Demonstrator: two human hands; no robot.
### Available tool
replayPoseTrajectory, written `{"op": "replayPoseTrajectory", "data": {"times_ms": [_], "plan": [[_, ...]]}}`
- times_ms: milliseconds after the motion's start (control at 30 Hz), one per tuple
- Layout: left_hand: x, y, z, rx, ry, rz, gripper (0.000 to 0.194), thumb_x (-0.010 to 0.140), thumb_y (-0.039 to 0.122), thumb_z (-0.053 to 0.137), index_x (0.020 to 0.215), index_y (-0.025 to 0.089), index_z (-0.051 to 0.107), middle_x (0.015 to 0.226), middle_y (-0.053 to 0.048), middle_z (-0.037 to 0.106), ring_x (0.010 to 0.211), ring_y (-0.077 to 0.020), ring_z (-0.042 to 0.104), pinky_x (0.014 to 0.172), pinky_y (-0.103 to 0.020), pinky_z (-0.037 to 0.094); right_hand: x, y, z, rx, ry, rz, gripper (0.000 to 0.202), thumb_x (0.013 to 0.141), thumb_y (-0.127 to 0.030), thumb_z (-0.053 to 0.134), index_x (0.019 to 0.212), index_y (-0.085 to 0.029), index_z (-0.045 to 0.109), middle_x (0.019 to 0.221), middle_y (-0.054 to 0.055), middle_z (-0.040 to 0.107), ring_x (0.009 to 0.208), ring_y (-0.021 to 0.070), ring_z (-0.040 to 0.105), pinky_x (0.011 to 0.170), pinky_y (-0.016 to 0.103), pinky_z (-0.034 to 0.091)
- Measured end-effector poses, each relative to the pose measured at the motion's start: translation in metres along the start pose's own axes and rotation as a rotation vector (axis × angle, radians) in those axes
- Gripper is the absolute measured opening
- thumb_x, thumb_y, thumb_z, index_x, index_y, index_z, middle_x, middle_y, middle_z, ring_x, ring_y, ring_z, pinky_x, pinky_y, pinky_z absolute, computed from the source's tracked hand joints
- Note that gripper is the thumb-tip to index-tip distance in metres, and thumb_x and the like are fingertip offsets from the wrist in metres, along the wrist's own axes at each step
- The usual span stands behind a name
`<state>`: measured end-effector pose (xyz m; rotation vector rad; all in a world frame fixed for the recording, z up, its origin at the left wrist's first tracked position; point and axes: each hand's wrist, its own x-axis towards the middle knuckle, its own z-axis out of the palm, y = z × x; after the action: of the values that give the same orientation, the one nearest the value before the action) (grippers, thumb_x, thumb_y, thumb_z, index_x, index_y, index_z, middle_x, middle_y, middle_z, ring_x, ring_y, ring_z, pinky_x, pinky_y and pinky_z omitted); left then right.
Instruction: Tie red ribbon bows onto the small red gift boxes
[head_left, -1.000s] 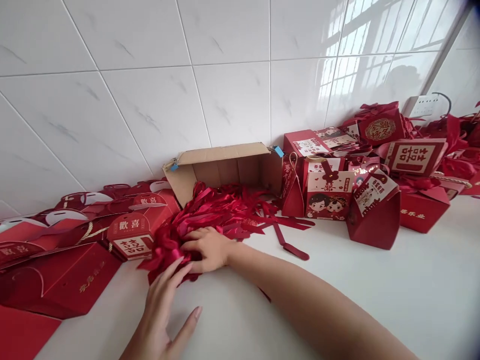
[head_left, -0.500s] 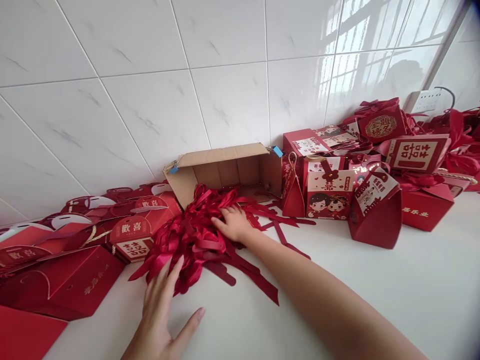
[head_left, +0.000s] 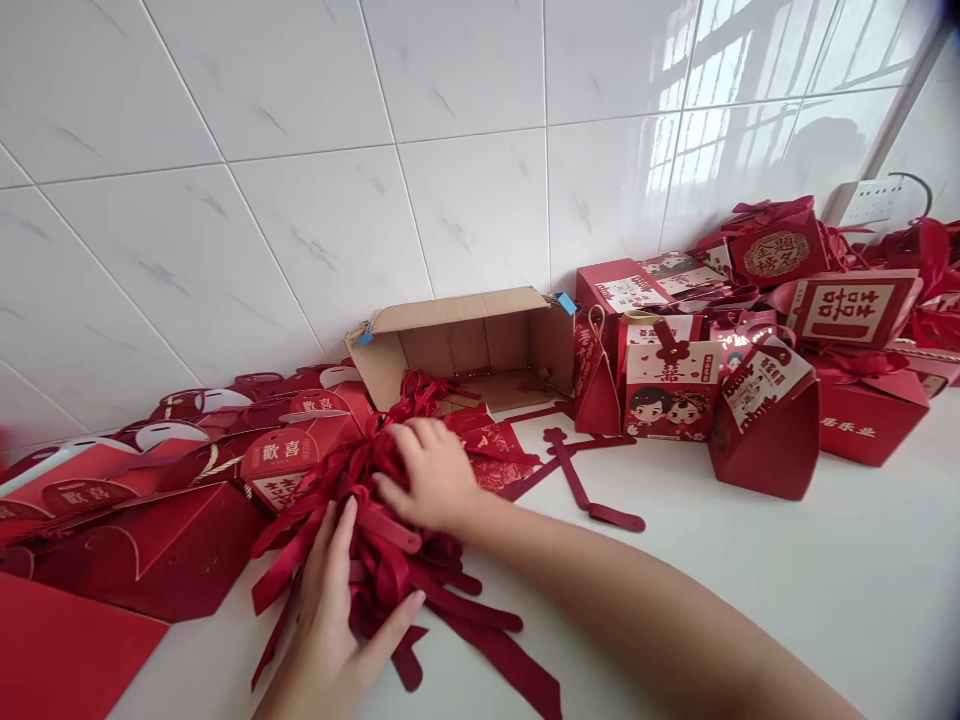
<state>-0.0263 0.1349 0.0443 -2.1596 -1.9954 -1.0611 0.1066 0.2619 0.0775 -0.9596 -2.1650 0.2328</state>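
Single head cam: worn on person's head, faced fwd + down. L hand (head_left: 326,610) and R hand (head_left: 435,475) sat at close range, left of frame ctr.; R forearm (head_left: 600,590) entered from btm. White worktop (head_left: 817,570) spanned lower part; tiled wall (head_left: 480,200) stood behind, spanning upper part, w/ carton (head_left: 465,350) approx. mid-frame.

Ahead of you stands a white tiled wall (head_left: 480,215), with window reflections (head_left: 712,150) at its upper right. On your left, red gift boxes (head_left: 180,570) line the white table (head_left: 855,570). On your right, 1 upright box (head_left: 667,403) shows 2 cartoon figures; farther along, a white power strip (head_left: 866,203) sits near the wall.
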Motion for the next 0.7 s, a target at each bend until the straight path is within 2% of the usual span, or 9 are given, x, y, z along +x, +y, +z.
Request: {"op": "replayPoseTrajectory", "data": {"times_ms": [67, 133, 300, 367, 433, 500, 567, 633, 700], "plan": [[0.0, 0.001, 0.0, 0.004, -0.041, -0.013, 0.083, 0.083, 0.041, 0.056, 0.148, 0.031, 0.006, 0.156, -0.011, 0.011, 0.142, -0.0359, 0.013, 0.109, -0.06, 0.027, 0.007, 0.029, -0.003, -0.117, -0.078, 0.096, 0.073, 0.083, -0.056, 0.048, 0.144, -0.022, 0.028, 0.152, 0.012, 0.022, 0.139, 0.0343, 0.013, 0.109, 0.051, 0.019], [-0.001, 0.003, -0.001, 0.029, -0.079, -0.014, 0.081, 0.084, 0.041, 0.055, 0.148, 0.031, 0.006, 0.157, -0.012, 0.007, 0.143, -0.0364, 0.009, 0.107, -0.062, 0.026, 0.011, 0.052, -0.003, -0.189, -0.312, 0.231, 0.071, 0.084, -0.052, 0.046, 0.147, -0.026, 0.023, 0.156, 0.008, 0.011, 0.142, 0.035, 0.001, 0.11, 0.055, 0.011], [-0.003, 0.009, -0.004, 0.139, -0.041, 0.027, 0.087, 0.08, 0.048, 0.058, 0.148, 0.034, 0.007, 0.158, -0.011, 0.001, 0.142, -0.041, 0.006, 0.104, -0.068, 0.022, 0.009, 0.048, -0.004, -0.195, -0.531, 0.269, 0.064, 0.078, -0.045, 0.055, 0.138, -0.023, 0.045, 0.146, 0.015, 0.038, 0.132, 0.0393, 0.034, 0.104, 0.055, 0.027], [-0.003, 0.011, -0.006, 0.187, -0.014, 0.04, 0.084, 0.079, 0.051, 0.057, 0.148, 0.034, 0.012, 0.158, -0.011, 0.004, 0.141, -0.0423, 0.008, 0.101, -0.072, 0.02, 0.011, 0.037, -0.012, -0.177, -0.604, 0.246, 0.05, 0.071, -0.047, 0.064, 0.116, -0.024, 0.065, 0.121, 0.012, 0.062, 0.11, 0.0349, 0.057, 0.093, 0.045, 0.042], [-0.004, 0.011, -0.008, 0.219, -0.076, 0.058, 0.076, 0.079, 0.053, 0.056, 0.146, 0.035, 0.025, 0.157, -0.01, 0.016, 0.141, -0.0428, 0.012, 0.099, -0.074, 0.019, 0.017, 0.035, -0.023, -0.136, -0.653, 0.258, 0.037, 0.068, -0.053, 0.066, 0.089, -0.024, 0.074, 0.091, 0.007, 0.071, 0.084, 0.0274, 0.066, 0.078, 0.035, 0.049], [-0.005, 0.009, -0.009, 0.232, -0.191, 0.082, 0.067, 0.078, 0.056, 0.056, 0.14, 0.037, 0.039, 0.151, -0.008, 0.032, 0.139, -0.0434, 0.018, 0.098, -0.075, 0.02, 0.028, 0.04, -0.031, -0.117, -0.604, 0.296, 0.043, 0.074, -0.062, 0.058, 0.087, -0.024, 0.073, 0.086, 0.006, 0.071, 0.08, 0.0237, 0.066, 0.073, 0.031, 0.049], [-0.006, 0.005, -0.009, 0.237, -0.263, 0.1, 0.061, 0.077, 0.057, 0.056, 0.134, 0.038, 0.047, 0.145, -0.007, 0.044, 0.137, -0.0434, 0.024, 0.098, -0.075, 0.021, 0.042, 0.05, -0.029, -0.155, -0.454, 0.347, 0.055, 0.087, -0.063, 0.036, 0.111, -0.023, 0.066, 0.108, 0.01, 0.067, 0.097, 0.0256, 0.063, 0.081, 0.034, 0.047], [-0.007, 0.002, -0.007, 0.246, -0.276, 0.11, 0.059, 0.075, 0.058, 0.058, 0.131, 0.039, 0.051, 0.143, -0.006, 0.046, 0.135, -0.0439, 0.028, 0.097, -0.075, 0.024, 0.06, 0.059, -0.017, -0.225, -0.296, 0.39, 0.063, 0.093, -0.058, 0.018, 0.137, -0.02, 0.043, 0.134, 0.015, 0.051, 0.12, 0.0302, 0.049, 0.092, 0.042, 0.041], [-0.007, -0.002, -0.002, 0.275, -0.276, 0.124, 0.06, 0.07, 0.058, 0.063, 0.127, 0.041, 0.055, 0.142, -0.006, 0.048, 0.133, -0.0454, 0.033, 0.095, -0.075, 0.028, 0.08, 0.066, 0.003, -0.271, -0.208, 0.406, 0.068, 0.092, -0.06, 0.019, 0.146, -0.019, 0.025, 0.147, 0.017, 0.033, 0.133, 0.0358, 0.031, 0.099, 0.051, 0.032]]}}
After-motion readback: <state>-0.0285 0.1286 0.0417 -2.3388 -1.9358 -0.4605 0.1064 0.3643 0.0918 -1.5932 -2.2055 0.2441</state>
